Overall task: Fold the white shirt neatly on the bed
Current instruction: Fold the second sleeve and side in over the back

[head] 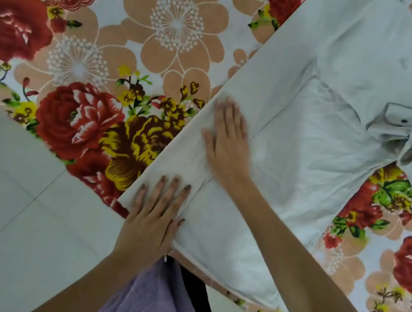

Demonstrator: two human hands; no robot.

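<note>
on the flowered bed the shirt lies flat, its collar to the right. the left hand presses the shirt's near edge, fingers spread. the right hand, blurred, seems to lie flat on a folded side panel.

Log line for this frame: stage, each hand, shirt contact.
stage: mid-fold | left hand: flat on white shirt, near bed edge | right hand: flat farther up shirt, blurred
</note>
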